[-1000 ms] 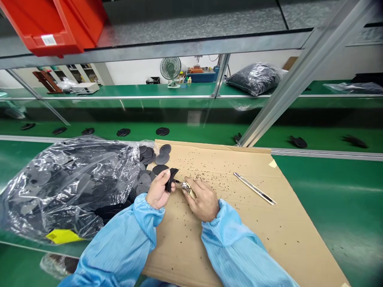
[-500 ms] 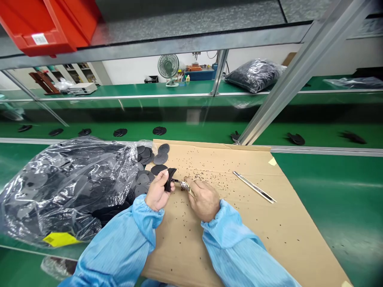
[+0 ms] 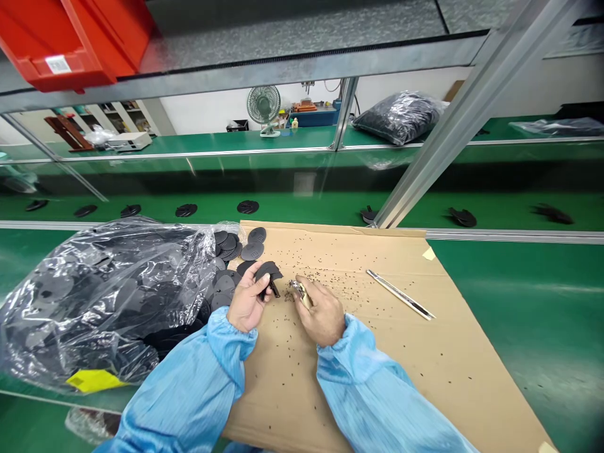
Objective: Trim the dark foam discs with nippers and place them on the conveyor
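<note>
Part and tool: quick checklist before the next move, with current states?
1. Part secured in the left hand: ok, pinched by thumb and fingers.
2. Tool secured in the right hand: ok, gripped.
3. Tool clear of part: ok, a gap shows between them.
4. Tool jaws open: cannot tell, too small and partly hidden by fingers.
5. Cardboard free of loose bits: not ok, black bits are scattered across it.
6. Slim white item away from both hands: ok, lies apart, beyond the right hand.
</note>
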Demonstrator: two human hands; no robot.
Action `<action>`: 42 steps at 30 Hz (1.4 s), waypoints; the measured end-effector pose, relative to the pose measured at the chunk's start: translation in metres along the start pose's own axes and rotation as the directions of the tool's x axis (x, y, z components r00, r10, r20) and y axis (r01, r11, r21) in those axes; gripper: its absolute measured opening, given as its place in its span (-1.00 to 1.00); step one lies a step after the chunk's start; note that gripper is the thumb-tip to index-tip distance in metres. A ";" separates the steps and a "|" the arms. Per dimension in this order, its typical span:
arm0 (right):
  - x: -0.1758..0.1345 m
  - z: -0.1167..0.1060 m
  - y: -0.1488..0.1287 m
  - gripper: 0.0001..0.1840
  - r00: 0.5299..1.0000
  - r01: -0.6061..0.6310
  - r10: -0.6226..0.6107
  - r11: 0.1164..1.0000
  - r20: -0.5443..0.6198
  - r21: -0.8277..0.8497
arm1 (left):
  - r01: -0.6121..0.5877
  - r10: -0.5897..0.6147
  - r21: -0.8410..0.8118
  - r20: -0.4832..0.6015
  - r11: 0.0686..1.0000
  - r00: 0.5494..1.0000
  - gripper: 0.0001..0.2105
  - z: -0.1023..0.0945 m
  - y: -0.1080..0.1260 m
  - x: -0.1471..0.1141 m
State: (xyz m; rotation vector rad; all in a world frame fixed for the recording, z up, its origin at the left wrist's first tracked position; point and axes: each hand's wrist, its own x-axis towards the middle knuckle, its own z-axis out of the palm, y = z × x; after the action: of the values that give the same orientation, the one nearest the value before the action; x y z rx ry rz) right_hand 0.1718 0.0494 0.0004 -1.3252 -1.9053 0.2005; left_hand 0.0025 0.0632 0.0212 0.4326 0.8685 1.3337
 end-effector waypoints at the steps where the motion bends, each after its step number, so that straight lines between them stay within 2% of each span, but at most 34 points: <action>1: 0.000 0.000 0.000 -0.67 1.000 0.001 0.000 1.000 -0.009 0.008 | 0.001 -0.001 -0.004 -0.005 1.000 1.000 -0.52 -0.001 0.000 0.001; 5: -0.001 0.001 0.000 -0.68 1.000 0.015 -0.015 0.999 -0.014 0.033 | -0.020 0.019 -0.034 -0.019 0.999 1.000 -0.65 -0.003 -0.002 0.002; 12: -0.001 0.000 -0.001 -0.68 1.000 0.028 -0.028 0.998 -0.013 0.055 | -0.016 0.018 -0.037 0.063 0.999 0.998 -0.65 -0.001 -0.004 0.000; 16: 0.000 0.000 -0.001 -0.67 0.999 0.036 -0.035 0.998 -0.018 0.053 | -0.028 0.028 -0.033 0.005 0.999 1.000 -0.61 0.000 -0.002 0.000; 20: 0.000 0.000 -0.002 -0.68 0.999 0.045 -0.043 0.997 -0.024 0.062 | 0.013 -0.014 -0.026 -0.055 1.000 0.998 -0.63 -0.003 -0.001 0.002; 33: 0.001 -0.005 -0.007 -0.66 0.990 0.071 -0.079 0.995 0.115 0.066 | 0.160 -0.157 -0.077 0.041 0.984 0.987 -0.71 -0.004 0.003 0.000; 38: 0.001 -0.006 -0.011 -0.65 0.977 0.110 -0.116 0.993 0.180 0.043 | 0.198 -0.188 -0.096 0.105 0.975 0.977 -0.74 -0.006 0.002 0.001; 42: 0.000 -0.005 -0.014 -0.62 0.958 0.129 -0.124 0.992 0.259 -0.001 | 0.216 -0.208 -0.077 0.102 0.973 0.973 -0.73 -0.005 0.000 0.000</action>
State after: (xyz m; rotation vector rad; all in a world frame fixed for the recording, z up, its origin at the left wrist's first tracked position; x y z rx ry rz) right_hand 0.1648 0.0413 0.0113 -1.2310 -2.2083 0.3047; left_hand -0.0012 0.0625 0.0184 0.3215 0.7534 1.1402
